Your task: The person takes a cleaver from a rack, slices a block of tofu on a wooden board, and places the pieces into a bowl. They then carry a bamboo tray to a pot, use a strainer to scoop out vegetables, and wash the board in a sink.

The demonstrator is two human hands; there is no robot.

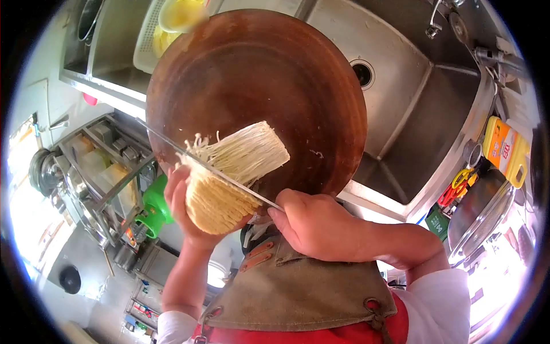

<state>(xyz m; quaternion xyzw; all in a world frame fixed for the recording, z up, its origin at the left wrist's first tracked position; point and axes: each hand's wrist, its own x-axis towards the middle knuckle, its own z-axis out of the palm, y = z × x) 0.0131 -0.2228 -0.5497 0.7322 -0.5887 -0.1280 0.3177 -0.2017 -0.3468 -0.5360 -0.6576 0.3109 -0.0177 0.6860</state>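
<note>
My left hand point(182, 198) is wrapped round a thick, yellowish clump of enoki mushrooms point(220, 200) at the near rim of the round wooden chopping board point(258, 74). In my right hand point(321, 221) is the handle of a knife point(209, 167), whose long blade shows nearly edge-on and points to the upper left. The blade lies between the held clump and a pale block of enoki stems point(252, 150) on the board. A few small mushroom heads stick out beside the blade. Part of my left palm is hidden under the clump.
A steel sink point(395, 86) with a drain adjoins the board on the right. At the upper left stands a white basket point(148, 43) with a yellow bowl point(183, 14). A green gas cylinder point(156, 206) stands below left. Red-handled scissors point(450, 195) and a yellow board point(507, 150) hang at right.
</note>
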